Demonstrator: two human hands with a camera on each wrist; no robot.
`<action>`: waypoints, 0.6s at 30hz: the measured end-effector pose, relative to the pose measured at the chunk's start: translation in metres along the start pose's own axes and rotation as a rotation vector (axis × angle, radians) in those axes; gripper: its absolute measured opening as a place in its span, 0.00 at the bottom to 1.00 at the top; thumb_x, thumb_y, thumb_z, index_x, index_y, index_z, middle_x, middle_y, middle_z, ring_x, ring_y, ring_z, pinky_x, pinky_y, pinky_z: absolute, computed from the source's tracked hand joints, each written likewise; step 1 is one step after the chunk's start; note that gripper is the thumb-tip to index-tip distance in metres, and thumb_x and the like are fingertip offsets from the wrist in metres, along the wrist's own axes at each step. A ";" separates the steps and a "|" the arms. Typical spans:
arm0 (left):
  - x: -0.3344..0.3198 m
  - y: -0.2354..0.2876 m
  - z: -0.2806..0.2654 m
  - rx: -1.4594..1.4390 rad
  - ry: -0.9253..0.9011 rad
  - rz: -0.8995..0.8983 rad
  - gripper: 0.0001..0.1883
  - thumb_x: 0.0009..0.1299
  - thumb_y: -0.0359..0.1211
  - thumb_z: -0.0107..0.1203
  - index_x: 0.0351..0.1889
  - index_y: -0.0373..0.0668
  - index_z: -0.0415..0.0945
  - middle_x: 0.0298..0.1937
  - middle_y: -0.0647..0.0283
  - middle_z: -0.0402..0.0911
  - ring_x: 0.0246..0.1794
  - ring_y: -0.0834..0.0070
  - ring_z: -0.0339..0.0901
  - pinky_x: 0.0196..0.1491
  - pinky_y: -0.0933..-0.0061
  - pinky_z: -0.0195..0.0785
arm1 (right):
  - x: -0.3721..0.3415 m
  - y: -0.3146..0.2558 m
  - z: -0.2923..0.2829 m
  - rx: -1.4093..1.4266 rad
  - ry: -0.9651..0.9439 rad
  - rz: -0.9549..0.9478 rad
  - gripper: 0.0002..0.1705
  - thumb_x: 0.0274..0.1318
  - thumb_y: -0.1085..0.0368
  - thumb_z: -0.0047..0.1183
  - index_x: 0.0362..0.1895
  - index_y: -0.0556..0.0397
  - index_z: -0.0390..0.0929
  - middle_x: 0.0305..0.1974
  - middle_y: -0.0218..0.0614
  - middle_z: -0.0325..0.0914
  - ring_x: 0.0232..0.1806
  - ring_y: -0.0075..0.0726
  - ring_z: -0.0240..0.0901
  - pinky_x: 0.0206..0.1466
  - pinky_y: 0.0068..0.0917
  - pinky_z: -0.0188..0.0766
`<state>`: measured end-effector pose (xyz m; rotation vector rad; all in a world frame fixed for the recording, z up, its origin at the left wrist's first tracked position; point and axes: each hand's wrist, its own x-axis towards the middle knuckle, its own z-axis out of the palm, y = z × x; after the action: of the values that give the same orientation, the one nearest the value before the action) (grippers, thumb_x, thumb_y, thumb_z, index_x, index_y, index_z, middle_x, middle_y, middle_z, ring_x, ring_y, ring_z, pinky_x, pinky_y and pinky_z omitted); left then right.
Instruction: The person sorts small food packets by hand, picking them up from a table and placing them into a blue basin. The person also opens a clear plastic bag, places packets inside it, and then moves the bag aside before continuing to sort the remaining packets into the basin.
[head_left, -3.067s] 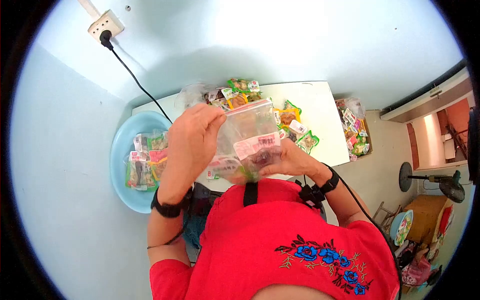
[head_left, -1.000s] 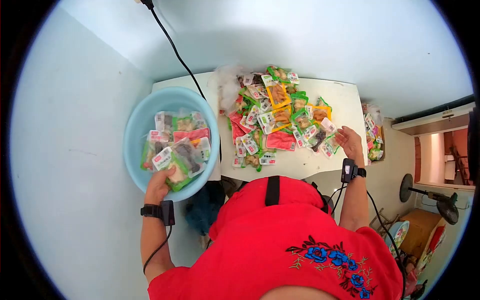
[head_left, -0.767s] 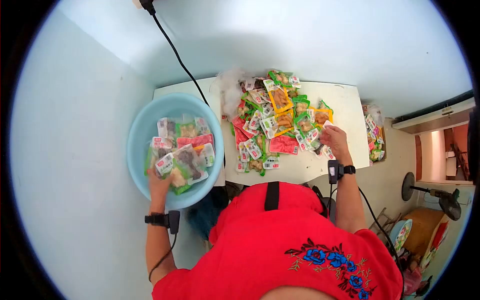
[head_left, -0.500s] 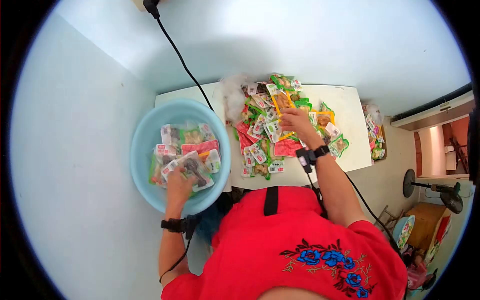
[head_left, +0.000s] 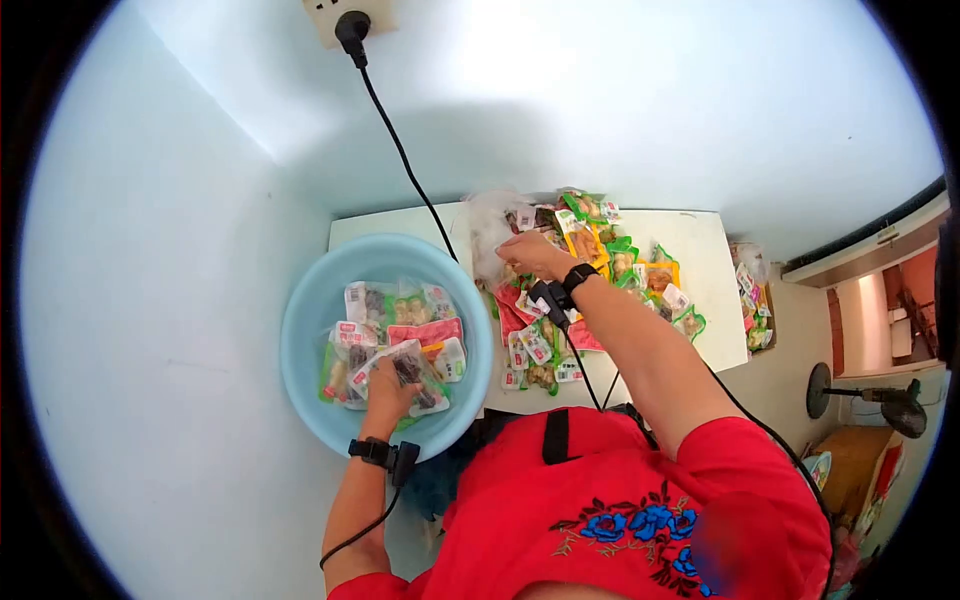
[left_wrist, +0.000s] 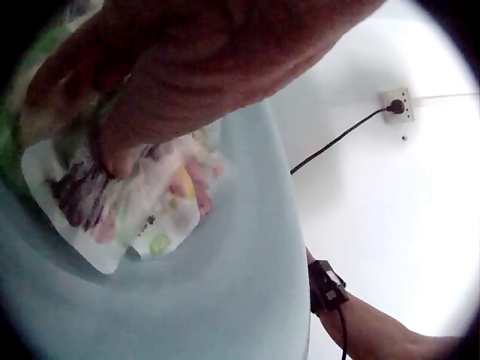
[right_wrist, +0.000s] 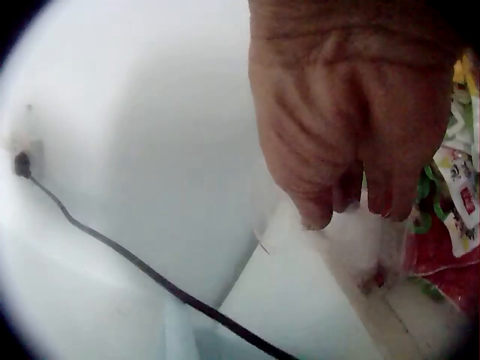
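Observation:
My left hand (head_left: 388, 395) reaches into a light-blue basin (head_left: 302, 390). Its thumb and fingers grip a clear vacuum food packet (head_left: 428, 392) with dark contents, lying on several other packets. In the left wrist view the thumb of the left hand (left_wrist: 202, 67) rests on the packet's film; the other fingers are partly hidden. On the white table (head_left: 705, 290), my right hand (head_left: 540, 255) is at a wad of clear plastic bags (head_left: 487, 222). The right wrist view has that hand (right_wrist: 352, 127) pointing down, thumb beside the fingers, pinching the thin plastic.
A heap of green-, red- and yellow-edged food packets (head_left: 540, 375) covers the middle of the table. A black power cord (head_left: 405, 160) hangs from a wall socket behind the basin. Beyond the table's right end stands a carton of packets (head_left: 757, 310).
Earlier both hands held up a clear zip bag with a packet. Then the left hand went into the basin, and the right hand swept leftward across the heap to the plastic bags.

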<state>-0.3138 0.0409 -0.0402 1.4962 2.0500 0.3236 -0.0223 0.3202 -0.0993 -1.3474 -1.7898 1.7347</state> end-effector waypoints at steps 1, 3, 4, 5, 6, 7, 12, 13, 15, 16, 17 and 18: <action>-0.001 0.000 0.000 0.000 0.009 0.020 0.37 0.48 0.33 0.75 0.53 0.33 0.64 0.47 0.39 0.75 0.49 0.43 0.72 0.51 0.53 0.69 | -0.004 -0.005 -0.009 -0.242 0.002 -0.252 0.11 0.53 0.63 0.60 0.36 0.57 0.80 0.27 0.32 0.76 0.26 0.26 0.71 0.25 0.24 0.66; -0.002 0.002 -0.002 0.003 0.023 0.066 0.37 0.48 0.33 0.74 0.53 0.33 0.65 0.46 0.40 0.75 0.49 0.43 0.72 0.51 0.53 0.69 | -0.033 -0.040 -0.012 0.291 0.201 0.119 0.10 0.51 0.63 0.63 0.28 0.57 0.81 0.28 0.31 0.78 0.26 0.22 0.72 0.28 0.19 0.69; -0.001 0.001 0.000 0.002 0.029 0.055 0.36 0.48 0.33 0.74 0.52 0.33 0.66 0.45 0.41 0.76 0.48 0.44 0.73 0.50 0.53 0.69 | -0.046 -0.057 -0.020 0.282 0.197 0.072 0.10 0.51 0.63 0.64 0.28 0.56 0.81 0.28 0.30 0.78 0.26 0.22 0.71 0.29 0.19 0.69; 0.000 -0.002 0.001 0.000 0.033 0.045 0.36 0.48 0.33 0.74 0.52 0.33 0.66 0.44 0.43 0.77 0.47 0.45 0.74 0.50 0.53 0.70 | -0.055 -0.067 -0.030 0.274 0.193 0.026 0.10 0.50 0.63 0.65 0.28 0.56 0.81 0.28 0.29 0.78 0.27 0.21 0.71 0.29 0.20 0.69; 0.000 0.000 0.001 -0.002 0.040 0.036 0.35 0.48 0.33 0.74 0.51 0.33 0.67 0.43 0.44 0.77 0.46 0.46 0.74 0.49 0.54 0.70 | -0.062 -0.071 -0.041 0.263 0.191 -0.023 0.10 0.50 0.63 0.66 0.28 0.56 0.81 0.27 0.28 0.78 0.27 0.21 0.71 0.30 0.20 0.70; 0.000 0.003 -0.002 -0.023 0.021 0.005 0.34 0.48 0.33 0.74 0.51 0.33 0.68 0.43 0.45 0.78 0.46 0.47 0.75 0.48 0.54 0.70 | -0.069 -0.075 -0.052 0.228 0.179 -0.078 0.07 0.51 0.66 0.65 0.32 0.55 0.81 0.29 0.28 0.77 0.29 0.20 0.71 0.31 0.20 0.69; -0.014 0.038 -0.031 0.081 -0.006 -0.041 0.29 0.48 0.33 0.73 0.47 0.33 0.73 0.40 0.47 0.82 0.42 0.52 0.79 0.45 0.55 0.71 | -0.119 -0.082 -0.105 0.362 0.147 -0.191 0.18 0.52 0.74 0.60 0.49 0.57 0.74 0.39 0.34 0.79 0.36 0.27 0.76 0.37 0.24 0.73; -0.017 0.051 -0.038 0.179 0.009 0.001 0.24 0.52 0.33 0.70 0.45 0.34 0.76 0.39 0.47 0.83 0.42 0.53 0.81 0.45 0.58 0.72 | -0.143 -0.094 -0.111 0.481 0.120 -0.187 0.22 0.52 0.75 0.59 0.53 0.58 0.71 0.41 0.36 0.79 0.39 0.29 0.77 0.41 0.26 0.75; -0.031 0.113 -0.063 0.021 0.129 -0.028 0.21 0.56 0.33 0.67 0.46 0.34 0.77 0.37 0.48 0.83 0.42 0.57 0.82 0.46 0.63 0.73 | -0.190 -0.110 -0.119 0.663 0.090 -0.187 0.28 0.54 0.77 0.56 0.60 0.59 0.65 0.47 0.41 0.78 0.46 0.35 0.78 0.48 0.31 0.77; -0.035 0.143 -0.069 -0.062 0.193 -0.047 0.19 0.58 0.33 0.66 0.46 0.34 0.77 0.36 0.49 0.83 0.41 0.59 0.82 0.46 0.65 0.73 | -0.210 -0.117 -0.122 0.720 0.083 -0.200 0.31 0.54 0.78 0.55 0.64 0.60 0.61 0.50 0.43 0.77 0.49 0.37 0.77 0.52 0.34 0.76; -0.037 0.160 -0.067 -0.246 0.178 0.063 0.19 0.63 0.32 0.63 0.51 0.35 0.76 0.39 0.53 0.83 0.43 0.66 0.82 0.48 0.70 0.74 | -0.225 -0.120 -0.124 0.779 0.074 -0.217 0.34 0.55 0.79 0.53 0.67 0.61 0.58 0.53 0.45 0.75 0.53 0.40 0.77 0.56 0.36 0.76; -0.033 0.175 -0.054 -0.447 0.123 0.133 0.20 0.64 0.32 0.62 0.53 0.35 0.74 0.42 0.55 0.83 0.44 0.68 0.81 0.49 0.71 0.73 | -0.237 -0.118 -0.125 0.827 0.062 -0.232 0.35 0.56 0.78 0.53 0.68 0.61 0.57 0.56 0.44 0.73 0.56 0.41 0.75 0.59 0.37 0.73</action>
<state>-0.1998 0.0776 0.1022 1.3569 1.8125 0.8828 0.1464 0.2338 0.1240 -0.7878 -0.9375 1.9315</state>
